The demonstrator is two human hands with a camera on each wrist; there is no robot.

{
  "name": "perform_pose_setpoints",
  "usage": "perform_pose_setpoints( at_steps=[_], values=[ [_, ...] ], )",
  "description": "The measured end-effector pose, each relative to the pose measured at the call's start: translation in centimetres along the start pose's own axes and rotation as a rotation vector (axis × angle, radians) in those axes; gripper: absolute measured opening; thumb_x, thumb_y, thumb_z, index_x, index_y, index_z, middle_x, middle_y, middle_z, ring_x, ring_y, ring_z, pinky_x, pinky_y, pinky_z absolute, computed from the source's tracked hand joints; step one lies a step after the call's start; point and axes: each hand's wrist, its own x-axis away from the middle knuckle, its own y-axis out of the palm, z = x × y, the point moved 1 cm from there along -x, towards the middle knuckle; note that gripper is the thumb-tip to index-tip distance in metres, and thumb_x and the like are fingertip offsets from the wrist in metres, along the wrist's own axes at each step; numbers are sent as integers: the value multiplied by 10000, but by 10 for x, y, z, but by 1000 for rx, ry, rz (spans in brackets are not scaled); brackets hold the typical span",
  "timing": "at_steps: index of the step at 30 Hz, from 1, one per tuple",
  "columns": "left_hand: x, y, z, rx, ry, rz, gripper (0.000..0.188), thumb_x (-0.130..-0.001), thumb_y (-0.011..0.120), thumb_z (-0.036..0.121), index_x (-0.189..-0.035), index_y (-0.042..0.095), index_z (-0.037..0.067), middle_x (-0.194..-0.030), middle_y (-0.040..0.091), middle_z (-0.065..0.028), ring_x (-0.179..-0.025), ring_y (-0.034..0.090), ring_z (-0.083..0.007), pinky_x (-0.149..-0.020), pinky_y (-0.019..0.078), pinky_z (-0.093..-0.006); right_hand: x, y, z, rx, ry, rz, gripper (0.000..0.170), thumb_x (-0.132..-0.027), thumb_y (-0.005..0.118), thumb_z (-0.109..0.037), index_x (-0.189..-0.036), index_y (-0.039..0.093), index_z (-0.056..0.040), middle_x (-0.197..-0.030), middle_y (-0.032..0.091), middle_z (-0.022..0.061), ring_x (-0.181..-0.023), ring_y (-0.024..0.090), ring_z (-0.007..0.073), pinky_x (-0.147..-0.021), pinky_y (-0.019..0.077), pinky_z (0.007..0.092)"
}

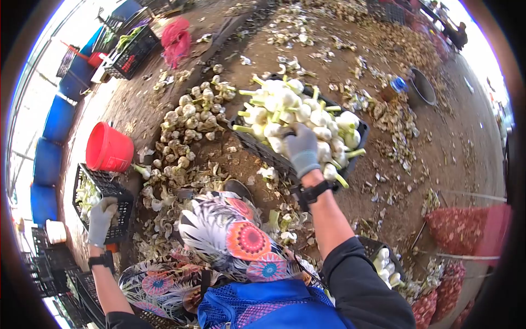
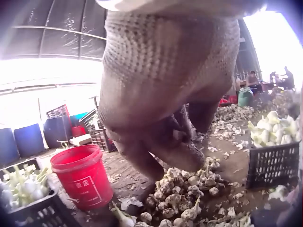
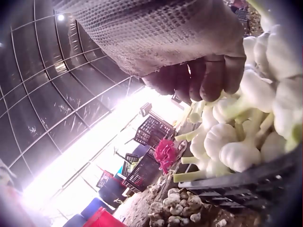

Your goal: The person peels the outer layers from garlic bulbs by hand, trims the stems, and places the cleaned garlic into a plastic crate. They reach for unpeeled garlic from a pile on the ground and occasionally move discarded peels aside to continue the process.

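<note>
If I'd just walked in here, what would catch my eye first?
Probably the heap of white garlic, rising above the rim of a black crate in front of the person, with the gloved right hand over it. Next might come the bright red bucket on the person's left, and the boldly patterned cloth over the person's legs, low in the head view.

The left hand (image 1: 100, 222) and right hand (image 1: 303, 148) wear grey knitted gloves (image 2: 165, 71), dimpled in weave. Behind each sit black wrist straps (image 1: 319, 191), then black sleeves (image 1: 364, 282); between the hands, a blue mesh-panelled garment (image 1: 255, 299) and trousers (image 1: 247, 239) printed with feathers and orange medallions.
</note>
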Motion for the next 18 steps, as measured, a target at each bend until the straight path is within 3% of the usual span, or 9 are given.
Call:
perform_pose_setpoints(
  at_steps=[2,4,5,8,11,12,14,16,18],
  values=[
    [-23,17,18,-29,135,-23,263,-918,578,124,-1115,644,-37,-719,629,-45,-553,566,-99,-508,469,-235,-10,-8,-25,1,85,-125,126,-831,642,-186,-823,739,-107,-768,715,129,-751,699,285,-697,536,378],
    [-36,38,60,27,53,-100,238,-915,576,111,-1087,663,-28,-724,636,-31,-589,582,-96,-529,469,-238,-3,36,-13,-323,-170,-277,123,-807,614,-121,-806,736,-97,-735,709,118,-721,698,244,-679,535,361],
    [-48,51,64,40,61,-152,227,-915,574,108,-1074,674,-19,-734,639,-33,-613,591,-93,-530,464,-239,9,42,-33,-279,-167,-459,141,-775,579,-66,-773,720,-70,-748,710,120,-709,693,220,-680,537,354],
    [-90,105,64,40,95,-275,212,-916,572,106,-1050,691,-8,-768,666,-76,-655,611,-90,-552,463,-239,28,91,-55,-251,-285,-930,288,-755,527,-24,-970,714,-60,-863,713,164,-837,692,320,-763,538,374],
    [-131,184,27,30,317,-277,212,-916,605,127,-1072,690,12,-856,708,-109,-710,640,-125,-668,517,-270,27,172,-49,-107,-380,-881,287,-802,545,-49,-1040,706,-61,-929,707,191,-876,687,337,-784,533,372],
    [-136,204,19,31,362,-270,214,-916,621,142,-1078,690,19,-891,720,-110,-735,657,-151,-711,530,-282,16,203,-46,-173,-258,-866,274,-829,559,-81,-1062,702,-67,-962,702,200,-906,683,340,-800,528,374],
    [-136,229,5,298,95,-468,248,-921,641,181,-1114,676,29,-961,727,-114,-840,691,-209,-778,541,-321,-6,244,-69,-167,-170,-811,257,-873,594,-163,-1096,698,-88,-1009,697,211,-946,675,348,-825,519,381],
    [-142,257,-32,259,35,-584,277,-934,621,154,-1171,651,13,-1031,721,-114,-929,684,-184,-851,529,-315,-30,306,-66,-301,-3,-852,264,-858,615,-191,-1087,700,-89,-1010,699,211,-955,673,359,-840,517,399],
    [-150,257,-59,200,98,-588,296,-931,618,170,-1182,645,16,-1015,720,-115,-905,679,-183,-850,526,-302,-62,349,-80,131,-263,-835,284,-838,631,-217,-1067,698,-63,-1014,699,224,-951,672,380,-844,521,411]
  ],
)
